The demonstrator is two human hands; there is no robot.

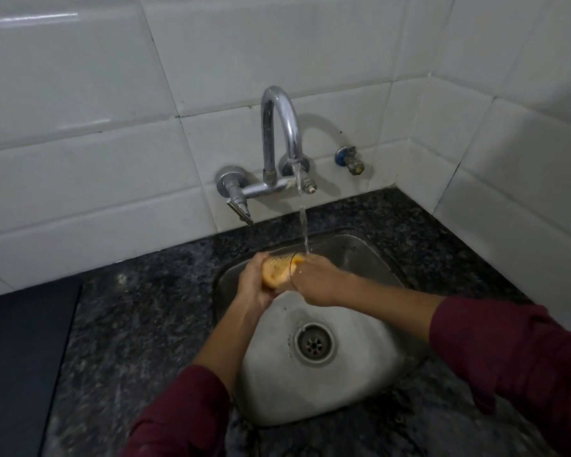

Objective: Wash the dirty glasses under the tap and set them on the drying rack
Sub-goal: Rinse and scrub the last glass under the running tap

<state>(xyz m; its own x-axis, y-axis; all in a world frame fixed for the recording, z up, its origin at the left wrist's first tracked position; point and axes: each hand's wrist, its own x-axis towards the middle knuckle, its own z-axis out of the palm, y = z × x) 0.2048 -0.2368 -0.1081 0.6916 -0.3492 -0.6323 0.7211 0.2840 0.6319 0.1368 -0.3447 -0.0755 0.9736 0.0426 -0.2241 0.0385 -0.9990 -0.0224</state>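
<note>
A clear glass (279, 270) lies on its side over the steel sink (370, 255), with something yellow-orange, perhaps a sponge, showing through it. My left hand (254, 288) grips its base end. My right hand (314, 282) covers the mouth end, fingers seemingly inside. Water runs from the chrome tap (279, 127) in a thin stream (302, 219) onto the glass rim by my right hand. No drying rack is in view.
The sink drain (314, 344) lies below my hands. Dark speckled granite counter (139, 311) surrounds the basin. A dark flat surface (20, 357) sits at the left edge. A small valve (351, 159) sticks out of the white tiled wall right of the tap.
</note>
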